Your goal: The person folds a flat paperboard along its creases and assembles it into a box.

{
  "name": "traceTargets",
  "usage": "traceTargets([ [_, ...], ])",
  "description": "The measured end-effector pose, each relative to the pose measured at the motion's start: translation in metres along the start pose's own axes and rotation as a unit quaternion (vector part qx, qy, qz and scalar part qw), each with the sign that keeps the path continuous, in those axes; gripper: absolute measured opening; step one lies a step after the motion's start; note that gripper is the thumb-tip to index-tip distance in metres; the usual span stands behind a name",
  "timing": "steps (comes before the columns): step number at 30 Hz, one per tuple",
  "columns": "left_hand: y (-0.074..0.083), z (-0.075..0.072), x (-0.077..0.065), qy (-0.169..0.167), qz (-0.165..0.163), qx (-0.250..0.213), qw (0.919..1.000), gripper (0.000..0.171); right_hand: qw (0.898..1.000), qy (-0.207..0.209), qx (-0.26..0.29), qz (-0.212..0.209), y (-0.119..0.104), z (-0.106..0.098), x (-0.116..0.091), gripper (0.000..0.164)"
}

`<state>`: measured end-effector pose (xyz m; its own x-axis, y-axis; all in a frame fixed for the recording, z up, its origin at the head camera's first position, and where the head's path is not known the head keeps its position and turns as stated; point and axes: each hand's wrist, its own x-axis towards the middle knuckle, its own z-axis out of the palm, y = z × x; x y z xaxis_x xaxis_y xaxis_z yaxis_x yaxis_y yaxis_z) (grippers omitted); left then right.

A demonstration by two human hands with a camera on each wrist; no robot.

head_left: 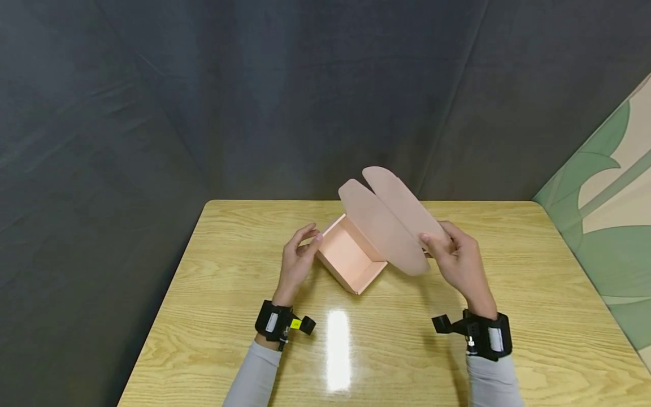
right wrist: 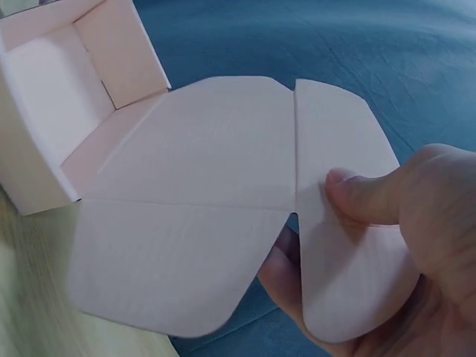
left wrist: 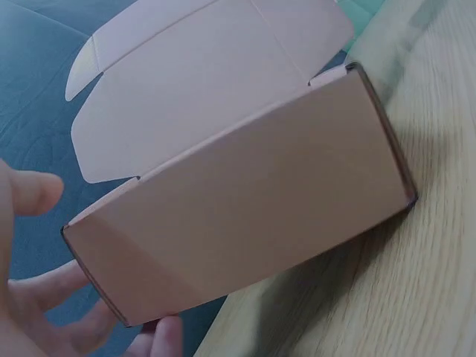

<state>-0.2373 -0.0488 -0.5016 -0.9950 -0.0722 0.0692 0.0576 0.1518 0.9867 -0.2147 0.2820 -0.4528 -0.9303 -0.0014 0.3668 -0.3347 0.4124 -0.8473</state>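
A small pale pink cardboard box (head_left: 351,257) is tilted above the table, its lid folded back to the right and its inside showing no contents. My right hand (head_left: 460,260) pinches the lid's front flap (right wrist: 349,275), thumb on the inner face and fingers behind. At the box's other end is my left hand (head_left: 297,261). In the left wrist view its fingers (left wrist: 48,286) touch the side and bottom edge, while the thumb stands away from the cardboard. Rounded side flaps (right wrist: 160,268) spread out from the lid.
The box is over a light wood-grain table (head_left: 203,339) that reflects a bright light. Dark cloth (head_left: 325,102) hangs behind and to the left. On the right is a panel with green leaf shapes (head_left: 610,243).
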Motion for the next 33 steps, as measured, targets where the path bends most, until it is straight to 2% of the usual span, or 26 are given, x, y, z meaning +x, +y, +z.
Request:
traceTargets([
  [5, -0.004, 0.000, -0.002, -0.058, -0.003, 0.051, 0.9970, 0.035, 1.000, 0.010, -0.014, -0.013, 0.001, -0.002, -0.001, 0.025],
  [8, -0.006, 0.000, -0.002, -0.080, 0.002, 0.070, 0.9944, 0.030, 0.999, 0.020, -0.016, -0.022, 0.003, -0.001, -0.002, 0.026],
  [14, -0.007, 0.000, -0.002, -0.088, 0.007, 0.072, 0.9935, 0.027, 0.998, 0.044, -0.020, -0.030, 0.007, 0.004, 0.000, 0.027],
  [18, -0.008, 0.000, -0.002, -0.091, 0.007, 0.075, 0.9930, 0.029, 0.998, 0.061, -0.031, -0.007, 0.008, 0.007, 0.000, 0.027],
  [22, -0.009, 0.000, -0.002, -0.092, -0.003, 0.076, 0.9928, 0.035, 0.996, 0.062, -0.054, 0.021, 0.009, 0.008, -0.001, 0.036],
  [26, -0.008, 0.000, -0.002, -0.090, -0.021, 0.089, 0.9917, 0.039, 0.997, 0.037, -0.054, 0.042, 0.013, 0.005, -0.001, 0.046],
  [30, -0.007, 0.001, -0.003, -0.088, -0.031, 0.104, 0.9902, 0.038, 0.996, -0.019, -0.034, 0.083, 0.020, -0.001, -0.001, 0.054],
  [33, -0.006, 0.001, -0.004, -0.083, -0.038, 0.116, 0.9891, 0.036, 0.991, -0.055, -0.035, 0.117, 0.025, -0.005, -0.002, 0.051],
])
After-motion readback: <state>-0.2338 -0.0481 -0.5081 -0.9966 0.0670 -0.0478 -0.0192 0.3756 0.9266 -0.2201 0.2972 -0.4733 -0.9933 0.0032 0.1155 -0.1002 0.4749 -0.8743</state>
